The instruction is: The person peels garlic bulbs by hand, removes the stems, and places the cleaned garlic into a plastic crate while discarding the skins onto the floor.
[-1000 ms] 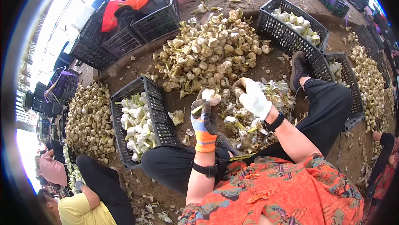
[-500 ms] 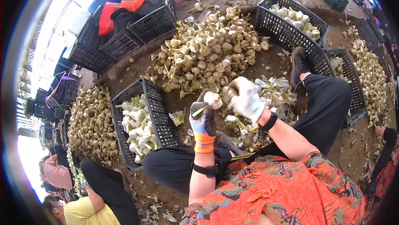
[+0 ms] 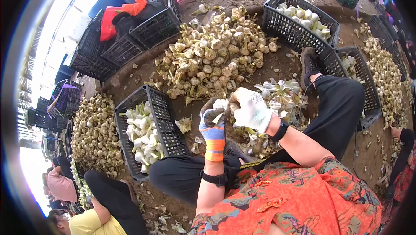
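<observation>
My left hand, in a blue and orange glove with dark, dirty fingers, is wrapped round a white garlic bulb. The pale stem of the bulb pokes out over the fingers. Right beside it is my right hand in a white glove, its soiled fingertips curled together against the bulb's side; what they pinch is hidden. Beyond both hands rises a heap of unpeeled garlic. Loose peeled skins lie on the ground just past my right hand.
Left of my knee stands a black crate of cleaned garlic. Another crate of white bulbs is at the far right, by my shoe. Stacked crates stand at upper left. A person in yellow sits at lower left.
My right hand has turned and come in closer, its fingertips now against the bulb. My left hand still grips the bulb, which is now more covered by fingers.
</observation>
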Action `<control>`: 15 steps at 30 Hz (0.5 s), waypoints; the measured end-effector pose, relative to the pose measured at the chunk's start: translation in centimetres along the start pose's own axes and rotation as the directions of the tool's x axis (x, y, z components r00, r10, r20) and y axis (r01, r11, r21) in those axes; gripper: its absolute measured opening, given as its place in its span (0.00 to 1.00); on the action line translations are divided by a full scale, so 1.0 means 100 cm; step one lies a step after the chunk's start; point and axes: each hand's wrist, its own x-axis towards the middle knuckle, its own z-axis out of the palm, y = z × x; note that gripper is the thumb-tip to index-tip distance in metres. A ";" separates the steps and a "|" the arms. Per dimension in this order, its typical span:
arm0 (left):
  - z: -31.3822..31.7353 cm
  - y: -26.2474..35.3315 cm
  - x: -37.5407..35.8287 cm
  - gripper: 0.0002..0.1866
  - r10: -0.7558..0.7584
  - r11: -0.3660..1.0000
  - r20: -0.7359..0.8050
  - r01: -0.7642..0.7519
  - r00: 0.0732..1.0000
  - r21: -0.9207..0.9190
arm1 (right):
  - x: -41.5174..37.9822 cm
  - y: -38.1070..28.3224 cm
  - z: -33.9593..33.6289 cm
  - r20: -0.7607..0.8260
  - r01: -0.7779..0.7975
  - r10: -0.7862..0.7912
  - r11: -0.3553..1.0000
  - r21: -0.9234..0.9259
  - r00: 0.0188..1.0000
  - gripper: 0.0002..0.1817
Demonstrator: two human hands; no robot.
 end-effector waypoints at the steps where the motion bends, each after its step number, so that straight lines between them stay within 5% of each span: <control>1: -0.002 0.000 -0.001 0.11 -0.036 0.998 0.017 0.037 0.999 -0.045 | 0.001 0.000 0.000 -0.003 0.028 -0.029 0.999 -0.038 1.000 0.06; 4: -0.006 0.001 0.003 0.10 -0.131 0.974 0.078 0.143 0.988 -0.174 | 0.002 0.008 0.004 -0.052 0.020 -0.020 1.000 0.008 0.998 0.07; 7: -0.006 0.010 0.006 0.11 -0.142 0.827 0.171 0.212 0.975 -0.520 | 0.005 0.020 0.001 -0.100 -0.088 0.094 0.994 0.064 0.991 0.07; 9: -0.006 0.016 0.008 0.12 -0.150 0.800 0.169 0.220 0.974 -0.559 | 0.007 0.039 0.001 -0.098 -0.199 0.197 0.980 -0.007 0.975 0.09; 12: -0.005 0.012 0.008 0.09 -0.161 0.810 0.129 0.206 0.979 -0.550 | 0.003 0.039 -0.003 -0.019 -0.192 0.217 0.898 0.395 0.976 0.16; 13: -0.004 0.009 0.008 0.09 -0.140 0.851 0.127 0.185 0.982 -0.491 | 0.002 0.024 -0.012 0.126 -0.260 0.228 0.803 0.536 0.965 0.24; 15: -0.001 0.003 0.007 0.09 -0.108 0.909 0.101 0.139 0.989 -0.394 | -0.001 0.006 -0.011 0.115 -0.223 0.191 0.814 0.537 0.975 0.25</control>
